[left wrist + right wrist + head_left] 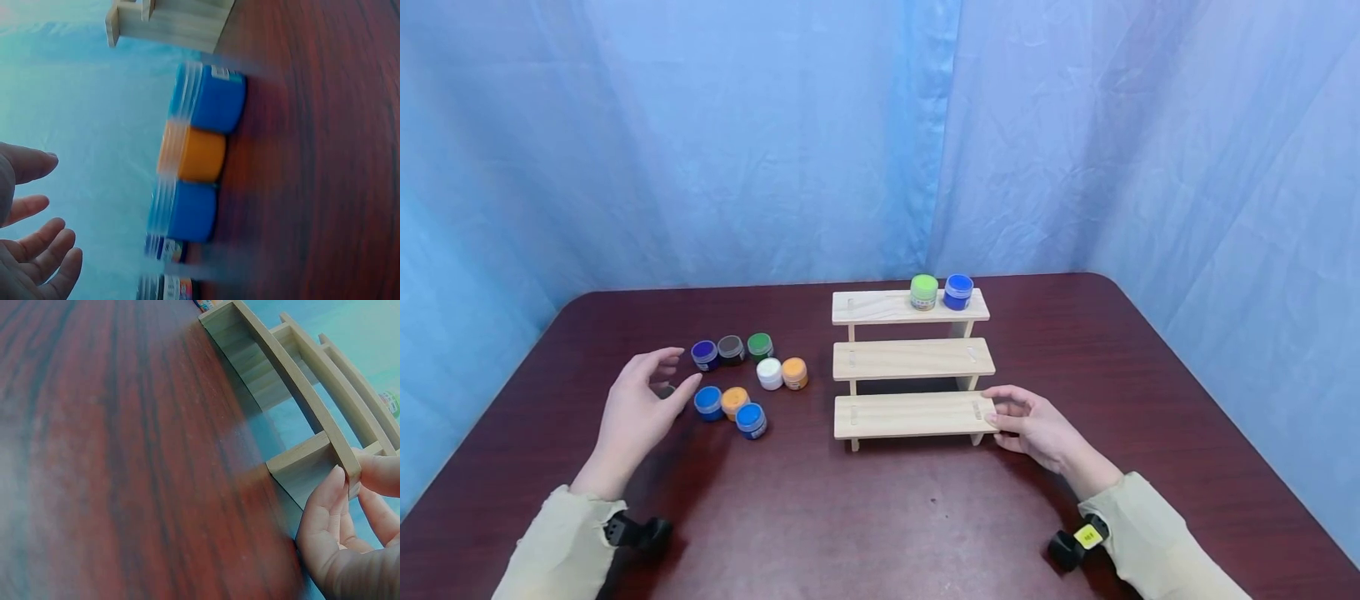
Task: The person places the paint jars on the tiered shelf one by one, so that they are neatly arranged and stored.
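Observation:
A three-tier wooden display rack [914, 360] stands on the table. My right hand [1033, 427] pinches the right end of its lowest board, as the right wrist view also shows. A lime-green paint jar [924, 292] and a blue paint jar [958, 292] sit on the top tier. At the left, my left hand [643, 408] hovers with thumb and fingers apart beside a blue jar [708, 403]. It holds nothing that I can see; a jar behind it is mostly hidden. An orange jar [203, 155] stands between two blue jars in the left wrist view.
Behind these are a purple jar [704, 356], a dark grey jar [731, 350], a green jar [760, 347], a white jar [769, 374] and another orange jar [794, 373]. Blue curtains [760, 150] hang behind the dark red table [880, 525].

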Action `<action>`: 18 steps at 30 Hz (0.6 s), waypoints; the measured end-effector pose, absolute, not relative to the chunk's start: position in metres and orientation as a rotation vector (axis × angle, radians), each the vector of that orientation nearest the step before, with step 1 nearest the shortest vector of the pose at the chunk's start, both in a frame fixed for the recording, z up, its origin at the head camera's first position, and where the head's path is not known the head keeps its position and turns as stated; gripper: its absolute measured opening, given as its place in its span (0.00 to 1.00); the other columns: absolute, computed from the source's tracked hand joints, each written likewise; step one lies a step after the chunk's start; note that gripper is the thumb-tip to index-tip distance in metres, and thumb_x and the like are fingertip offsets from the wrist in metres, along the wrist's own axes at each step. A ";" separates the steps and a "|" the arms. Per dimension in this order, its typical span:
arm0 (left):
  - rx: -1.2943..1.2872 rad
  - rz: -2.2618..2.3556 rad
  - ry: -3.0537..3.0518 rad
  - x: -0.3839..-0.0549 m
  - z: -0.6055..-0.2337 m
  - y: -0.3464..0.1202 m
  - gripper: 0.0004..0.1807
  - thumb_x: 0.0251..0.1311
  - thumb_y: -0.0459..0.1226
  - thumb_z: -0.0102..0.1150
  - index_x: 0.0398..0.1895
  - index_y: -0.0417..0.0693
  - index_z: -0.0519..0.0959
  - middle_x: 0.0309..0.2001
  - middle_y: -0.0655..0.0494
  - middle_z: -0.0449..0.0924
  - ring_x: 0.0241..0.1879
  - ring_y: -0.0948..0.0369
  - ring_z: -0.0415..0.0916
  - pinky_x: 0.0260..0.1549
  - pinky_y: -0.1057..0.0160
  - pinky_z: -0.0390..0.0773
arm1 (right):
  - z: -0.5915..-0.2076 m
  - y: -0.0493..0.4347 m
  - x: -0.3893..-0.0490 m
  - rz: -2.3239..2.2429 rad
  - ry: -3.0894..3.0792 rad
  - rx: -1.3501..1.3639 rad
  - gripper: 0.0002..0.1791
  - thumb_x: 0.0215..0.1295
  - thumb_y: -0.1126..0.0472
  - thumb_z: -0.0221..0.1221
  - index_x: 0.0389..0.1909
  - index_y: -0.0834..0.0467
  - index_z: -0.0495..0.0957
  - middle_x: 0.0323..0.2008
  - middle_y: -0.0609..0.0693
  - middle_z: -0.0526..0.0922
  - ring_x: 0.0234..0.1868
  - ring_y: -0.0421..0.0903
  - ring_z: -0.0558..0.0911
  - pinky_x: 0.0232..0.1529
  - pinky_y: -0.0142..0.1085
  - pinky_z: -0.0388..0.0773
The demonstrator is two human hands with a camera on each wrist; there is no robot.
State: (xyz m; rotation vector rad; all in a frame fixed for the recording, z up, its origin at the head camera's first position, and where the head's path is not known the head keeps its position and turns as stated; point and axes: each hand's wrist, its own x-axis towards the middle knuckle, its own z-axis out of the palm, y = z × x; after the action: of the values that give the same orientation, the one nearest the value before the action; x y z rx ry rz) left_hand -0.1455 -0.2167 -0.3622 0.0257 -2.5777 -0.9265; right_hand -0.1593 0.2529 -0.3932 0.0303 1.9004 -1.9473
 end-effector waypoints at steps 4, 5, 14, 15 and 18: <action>0.053 -0.924 -2.592 -0.146 -0.369 -0.227 0.25 0.59 0.37 0.62 0.57 0.37 0.71 0.49 0.38 0.72 0.46 0.45 0.72 0.45 0.42 0.76 | -0.393 0.253 -0.160 -1.944 1.902 0.034 0.16 0.63 0.72 0.55 0.45 0.49 0.74 0.34 0.45 0.79 0.32 0.38 0.78 0.31 0.29 0.78; 0.046 -0.939 -2.601 -0.146 -0.369 -0.229 0.25 0.60 0.38 0.61 0.58 0.35 0.70 0.49 0.36 0.71 0.47 0.43 0.71 0.47 0.41 0.75 | -0.394 0.253 -0.160 -1.944 1.902 0.034 0.16 0.63 0.72 0.55 0.45 0.49 0.73 0.34 0.45 0.79 0.32 0.38 0.78 0.31 0.29 0.78; 0.147 -0.941 -2.676 -0.150 -0.381 -0.246 0.28 0.60 0.40 0.61 0.60 0.34 0.69 0.51 0.34 0.69 0.49 0.42 0.69 0.47 0.42 0.75 | -0.395 0.253 -0.160 -1.955 1.891 0.036 0.16 0.63 0.72 0.55 0.44 0.49 0.74 0.34 0.44 0.78 0.32 0.38 0.78 0.31 0.28 0.78; 0.157 -0.944 -2.684 -0.151 -0.382 -0.247 0.28 0.60 0.40 0.61 0.60 0.34 0.68 0.52 0.34 0.69 0.50 0.42 0.69 0.48 0.42 0.75 | -0.395 0.253 -0.160 -1.957 1.889 0.035 0.16 0.63 0.72 0.55 0.44 0.49 0.74 0.34 0.44 0.78 0.32 0.38 0.78 0.31 0.28 0.78; 0.179 -0.984 -2.708 -0.152 -0.385 -0.250 0.29 0.61 0.41 0.61 0.61 0.33 0.67 0.54 0.32 0.67 0.52 0.40 0.67 0.51 0.40 0.74 | -0.395 0.253 -0.160 -1.963 1.884 0.034 0.16 0.63 0.72 0.55 0.44 0.49 0.74 0.34 0.44 0.78 0.31 0.38 0.78 0.31 0.28 0.78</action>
State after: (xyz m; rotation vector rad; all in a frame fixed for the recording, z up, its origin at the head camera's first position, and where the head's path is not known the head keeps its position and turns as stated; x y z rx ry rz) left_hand -0.1522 -0.2505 -0.3853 0.1794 -2.7084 -0.9843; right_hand -0.1598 0.2532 -0.3946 0.0337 1.8841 -1.9632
